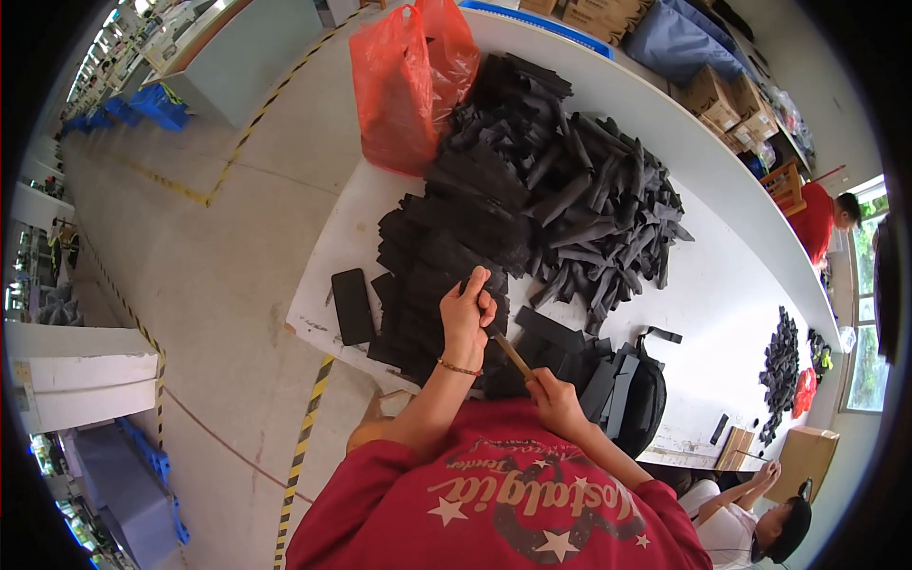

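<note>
My left hand [465, 312] is closed above the pile, its fingers pinching a piece of the black material, mostly hidden by the fingers. Lower and to the right, my right hand [558, 399] grips one end of a thin, flat brown stick [514, 357]. The stick slants up toward my left hand, where its upper end meets the dark piece. Stacked flat black pieces [446, 237] lie just beyond and beside my left hand. A heap of curled black pieces [608, 204] spreads farther right on the white table [703, 294].
A black phone [353, 306] lies at the table's left edge. An orange-red plastic bag [404, 90] stands at the far left corner. A black bag [642, 404] sits right of my right hand. Two other people [813, 223] are at the right, one handling something [760, 475].
</note>
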A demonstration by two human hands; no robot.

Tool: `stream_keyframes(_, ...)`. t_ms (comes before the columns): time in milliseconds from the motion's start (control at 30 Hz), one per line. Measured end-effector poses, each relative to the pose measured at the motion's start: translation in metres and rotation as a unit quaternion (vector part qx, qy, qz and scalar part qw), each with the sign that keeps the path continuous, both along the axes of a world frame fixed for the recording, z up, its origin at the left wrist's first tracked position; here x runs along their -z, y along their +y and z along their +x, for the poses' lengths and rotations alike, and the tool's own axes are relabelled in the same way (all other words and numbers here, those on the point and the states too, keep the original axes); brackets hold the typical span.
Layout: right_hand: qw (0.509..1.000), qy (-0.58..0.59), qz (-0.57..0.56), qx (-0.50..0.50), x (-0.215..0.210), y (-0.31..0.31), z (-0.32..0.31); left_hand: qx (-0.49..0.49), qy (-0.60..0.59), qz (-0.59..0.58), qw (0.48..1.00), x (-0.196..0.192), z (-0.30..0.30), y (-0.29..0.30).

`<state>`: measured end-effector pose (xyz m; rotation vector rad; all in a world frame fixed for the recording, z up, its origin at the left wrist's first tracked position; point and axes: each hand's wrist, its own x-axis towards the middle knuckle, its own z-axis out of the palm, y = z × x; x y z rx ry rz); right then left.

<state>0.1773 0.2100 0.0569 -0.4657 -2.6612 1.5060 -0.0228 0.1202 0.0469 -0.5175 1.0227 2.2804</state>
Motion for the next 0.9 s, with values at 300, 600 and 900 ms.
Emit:
stream_keyframes(300, 0.992, -0.075, -0.068, 0.075, -0.019, 0.002, -0.006, 0.113, 0.01, 0.092, 0.989, -0.003, 0.036, 0.011)
stream_keyframes(600, 0.992, -0.09, -0.08, 0.027, -0.03, -0.001, 0.016, -0.019, 0.002, 0.005, 1.0, 0.0, 0.004, 0.003)
stream_keyframes(900, 0.996, -0.062, -0.002, 0.068, -0.057, 0.019, 0.012, -0.15, -0.052, 0.061, 0.985, 0.015, -0.04, 0.0)
